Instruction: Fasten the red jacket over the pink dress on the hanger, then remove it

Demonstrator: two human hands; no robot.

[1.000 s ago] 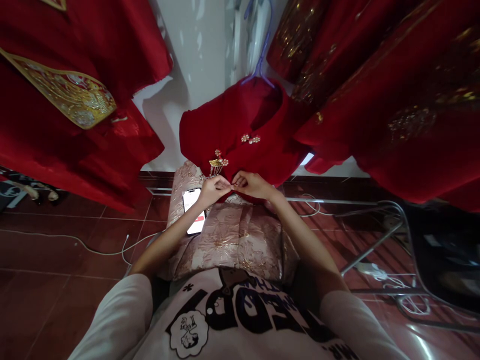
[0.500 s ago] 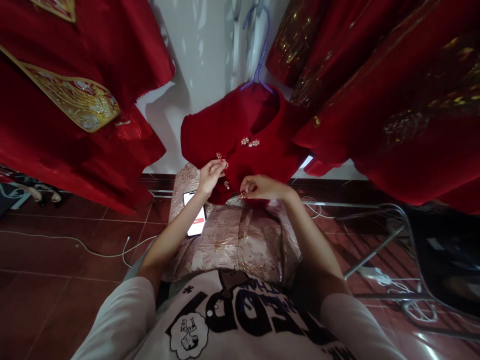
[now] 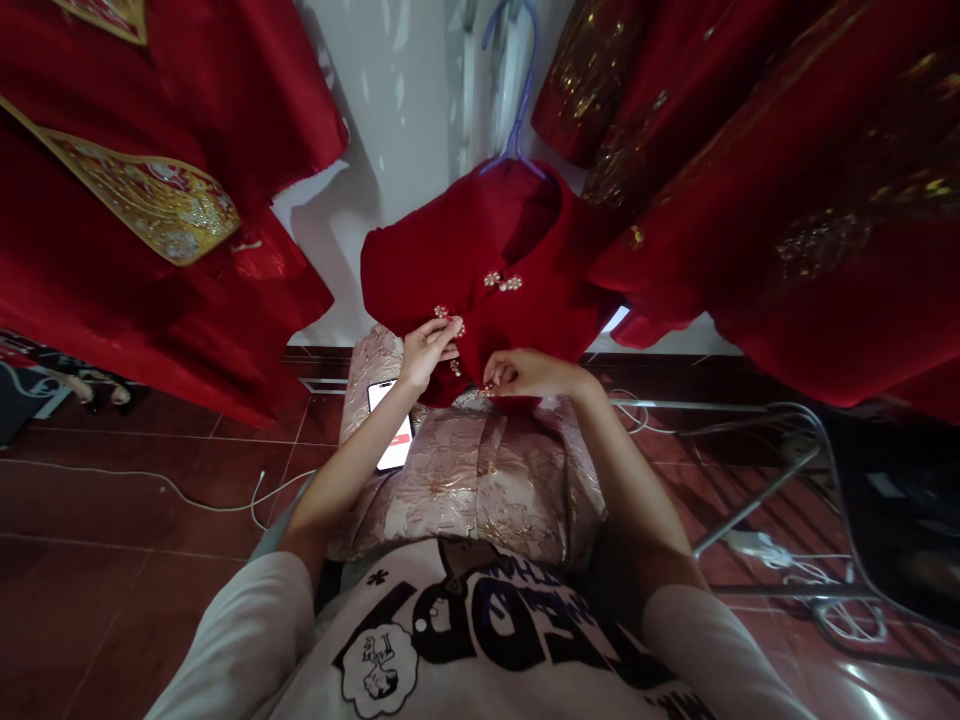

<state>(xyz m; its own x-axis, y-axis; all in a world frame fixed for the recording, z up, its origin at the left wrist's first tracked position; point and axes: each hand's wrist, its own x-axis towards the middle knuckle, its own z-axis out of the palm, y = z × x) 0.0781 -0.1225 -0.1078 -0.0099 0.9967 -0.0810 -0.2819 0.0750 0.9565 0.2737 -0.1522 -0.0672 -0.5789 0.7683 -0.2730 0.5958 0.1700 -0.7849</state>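
Observation:
A red top point(image 3: 420, 250) with a V-shaped neck opening hangs before me on a purple hanger point(image 3: 517, 125). Gold flower-shaped clasps line its front; the upper clasp point(image 3: 502, 282) joins both sides. My left hand point(image 3: 429, 352) is closed, thumb and fingers pinching a jewelled clasp point(image 3: 441, 312) on the left front edge. Just below those fingers sits another clasp point(image 3: 455, 369). Lower down, my right hand point(image 3: 532, 373) is closed too, its fingertips pinching a small jewelled clasp point(image 3: 487, 391) at the right front edge, partly covered by the fingers.
Shiny pink brocade cloth point(image 3: 450, 480) covers my lap, with a lit phone point(image 3: 394, 440) on its left side. Red embroidered garments point(image 3: 262, 90) hang at left and more red garments point(image 3: 750, 260) at right. A metal-framed chair point(image 3: 832, 470) and white cables point(image 3: 847, 610) are at lower right.
My left hand has shifted slightly right, bringing its pinched clasp nearer the middle of the top. My right hand keeps its pinch almost in place.

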